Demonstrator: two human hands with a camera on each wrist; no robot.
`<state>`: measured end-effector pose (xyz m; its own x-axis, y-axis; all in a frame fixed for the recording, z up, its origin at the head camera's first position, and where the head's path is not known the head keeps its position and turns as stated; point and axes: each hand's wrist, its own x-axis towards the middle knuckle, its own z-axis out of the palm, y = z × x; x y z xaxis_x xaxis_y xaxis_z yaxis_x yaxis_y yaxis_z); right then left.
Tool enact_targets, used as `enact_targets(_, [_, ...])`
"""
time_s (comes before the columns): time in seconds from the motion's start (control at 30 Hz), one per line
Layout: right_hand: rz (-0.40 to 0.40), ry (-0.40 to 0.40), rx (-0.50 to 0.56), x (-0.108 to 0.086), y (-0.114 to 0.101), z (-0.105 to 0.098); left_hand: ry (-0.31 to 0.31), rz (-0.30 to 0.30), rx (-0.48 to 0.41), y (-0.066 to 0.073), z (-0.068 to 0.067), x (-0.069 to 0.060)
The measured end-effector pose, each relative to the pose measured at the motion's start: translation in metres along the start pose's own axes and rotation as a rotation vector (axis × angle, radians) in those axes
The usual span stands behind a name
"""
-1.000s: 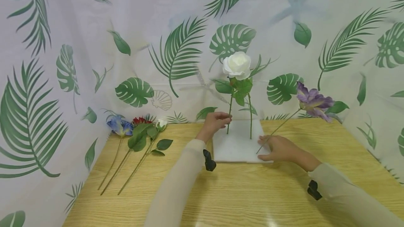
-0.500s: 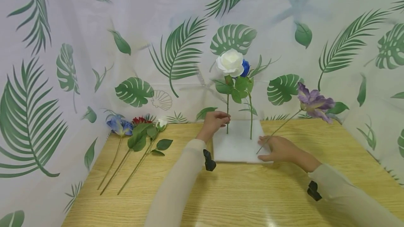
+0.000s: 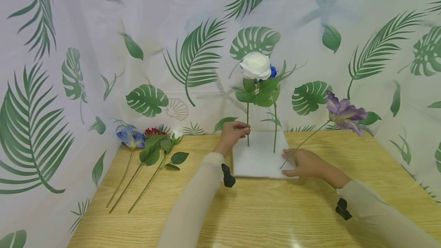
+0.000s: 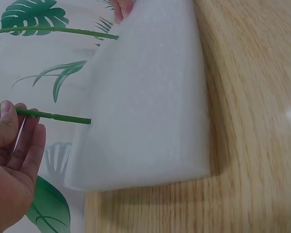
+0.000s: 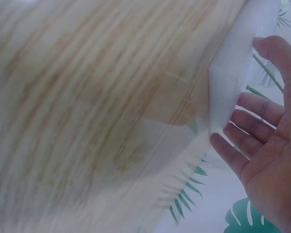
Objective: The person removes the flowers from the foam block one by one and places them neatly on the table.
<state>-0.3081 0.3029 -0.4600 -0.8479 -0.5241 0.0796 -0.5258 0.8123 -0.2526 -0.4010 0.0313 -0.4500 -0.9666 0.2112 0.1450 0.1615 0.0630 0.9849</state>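
Note:
In the head view my left hand (image 3: 232,137) pinches the green stem of a large white rose (image 3: 255,66). The foot of that stem meets the white foam block (image 3: 256,163); the left wrist view shows thumb and fingertips on the stem (image 4: 70,118). A blue rose (image 3: 273,71), mostly hidden behind the white one, stands upright in the foam to the right. My right hand (image 3: 306,162) rests against the block's right edge, its fingers (image 5: 252,124) fairly straight and touching the foam. Close by, a purple flower (image 3: 344,112) leans far to the right, its stem rising from the foam's right side.
Left on the wooden table (image 3: 241,213) lie a light blue flower (image 3: 131,137), a red flower (image 3: 154,131) and a small white rose (image 3: 177,135), stems toward the front. A leaf-printed curtain (image 3: 203,7) hangs behind the table.
The white rose's head swung left, then slightly back right, and the blue rose behind it came into sight. Both hands have stayed nearly in place.

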Motion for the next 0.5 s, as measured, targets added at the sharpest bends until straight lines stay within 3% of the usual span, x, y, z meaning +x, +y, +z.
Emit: enact_targets(0.5, [0.009, -0.001, -0.013, 0.0007, 0.0025, 0.0028, -0.037, 0.039, -0.014, -0.0018, -0.0085, -0.0024])
